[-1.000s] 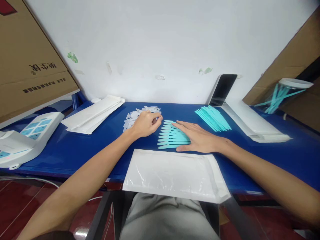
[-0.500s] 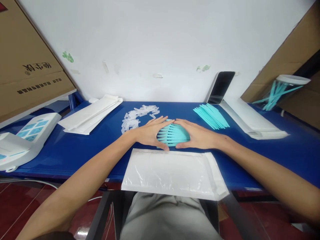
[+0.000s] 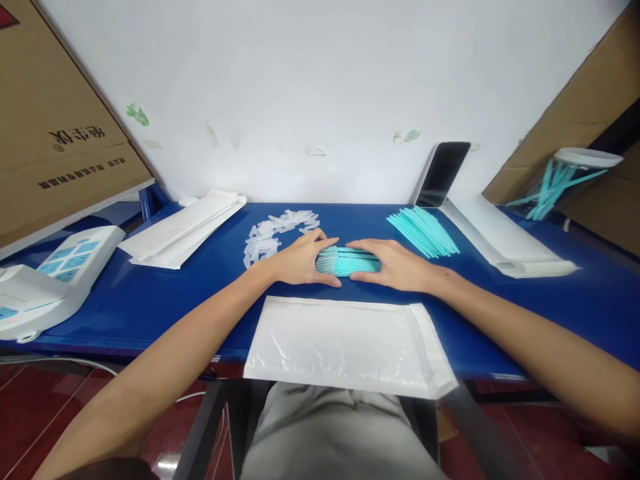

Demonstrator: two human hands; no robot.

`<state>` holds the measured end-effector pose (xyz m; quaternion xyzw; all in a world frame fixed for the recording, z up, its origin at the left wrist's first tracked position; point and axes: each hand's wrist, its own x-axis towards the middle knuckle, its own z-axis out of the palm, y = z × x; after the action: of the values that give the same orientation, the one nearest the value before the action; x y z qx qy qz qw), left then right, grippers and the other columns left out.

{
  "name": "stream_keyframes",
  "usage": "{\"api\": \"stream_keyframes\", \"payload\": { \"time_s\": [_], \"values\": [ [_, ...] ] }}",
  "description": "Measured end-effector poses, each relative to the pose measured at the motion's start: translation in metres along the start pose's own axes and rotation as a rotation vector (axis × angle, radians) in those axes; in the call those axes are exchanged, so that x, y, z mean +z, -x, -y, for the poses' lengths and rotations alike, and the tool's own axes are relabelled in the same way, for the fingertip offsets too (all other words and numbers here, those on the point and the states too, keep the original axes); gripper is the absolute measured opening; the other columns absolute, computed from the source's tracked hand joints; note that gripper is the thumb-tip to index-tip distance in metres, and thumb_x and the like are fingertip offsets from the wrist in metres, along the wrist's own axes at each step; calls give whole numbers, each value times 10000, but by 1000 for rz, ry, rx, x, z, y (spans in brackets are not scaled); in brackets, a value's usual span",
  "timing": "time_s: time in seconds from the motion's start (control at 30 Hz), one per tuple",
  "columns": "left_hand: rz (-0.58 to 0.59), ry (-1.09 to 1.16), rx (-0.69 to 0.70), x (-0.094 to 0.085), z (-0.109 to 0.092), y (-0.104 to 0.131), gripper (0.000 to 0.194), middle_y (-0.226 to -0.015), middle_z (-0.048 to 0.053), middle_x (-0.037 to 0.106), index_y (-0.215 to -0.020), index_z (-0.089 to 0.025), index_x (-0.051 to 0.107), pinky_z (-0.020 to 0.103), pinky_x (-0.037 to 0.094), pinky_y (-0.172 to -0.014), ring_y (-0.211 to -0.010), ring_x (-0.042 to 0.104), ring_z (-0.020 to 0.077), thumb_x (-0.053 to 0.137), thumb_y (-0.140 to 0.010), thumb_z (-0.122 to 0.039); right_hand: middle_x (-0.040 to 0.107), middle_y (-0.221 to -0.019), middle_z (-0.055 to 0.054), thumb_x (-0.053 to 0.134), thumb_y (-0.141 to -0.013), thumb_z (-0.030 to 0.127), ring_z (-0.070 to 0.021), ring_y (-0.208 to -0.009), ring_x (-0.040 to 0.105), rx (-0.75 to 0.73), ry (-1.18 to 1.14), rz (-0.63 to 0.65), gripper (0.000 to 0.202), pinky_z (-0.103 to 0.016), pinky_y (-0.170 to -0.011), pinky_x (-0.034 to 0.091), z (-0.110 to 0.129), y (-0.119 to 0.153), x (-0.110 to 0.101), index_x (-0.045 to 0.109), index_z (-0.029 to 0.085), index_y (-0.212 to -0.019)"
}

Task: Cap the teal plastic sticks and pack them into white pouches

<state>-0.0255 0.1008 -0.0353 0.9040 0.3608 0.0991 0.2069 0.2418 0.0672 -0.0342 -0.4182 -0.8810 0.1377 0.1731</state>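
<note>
Between my hands lies a compact bundle of turquoise sticks (image 3: 345, 262) on the blue table (image 3: 170, 303). My left hand (image 3: 303, 259) wraps round the bundle's left end, thumb at the near side and fingers at the far side. Round the right end curls my right hand (image 3: 397, 265), gripping it the same way. A white padded envelope (image 3: 345, 343) lies just in front of the hands, over the table's front edge. Behind my left hand are small translucent white pieces (image 3: 263, 243). Farther right rests a second pile of turquoise sticks (image 3: 425, 232).
White envelopes (image 3: 183, 230) lie at the left and another envelope (image 3: 510, 240) at the right. A phone (image 3: 443, 175) leans on the wall. A clear container (image 3: 560, 183) holds turquoise sticks. A white device with blue panels (image 3: 65, 273) sits far left, below a cardboard box (image 3: 60, 87).
The fanned-out sticks between my hands are now pressed into a narrower, more even bundle. The fingers and thumbs of both hands have drawn closer around it.
</note>
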Motion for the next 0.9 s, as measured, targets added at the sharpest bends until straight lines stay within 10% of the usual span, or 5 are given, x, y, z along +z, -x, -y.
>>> {"api": "stream_keyframes", "payload": {
  "time_s": [0.9],
  "values": [
    [32, -5, 80, -13, 3, 5, 846, -1276, 128, 560, -1490, -167, 584, 378, 447, -969, -1109, 560, 290, 760, -807, -633, 762, -1111, -93, 761, -885, 430, -285, -1001, 699, -63, -82, -92, 409, -448, -899, 547, -3, -2, 4, 744, 216, -1233]
  ]
}}
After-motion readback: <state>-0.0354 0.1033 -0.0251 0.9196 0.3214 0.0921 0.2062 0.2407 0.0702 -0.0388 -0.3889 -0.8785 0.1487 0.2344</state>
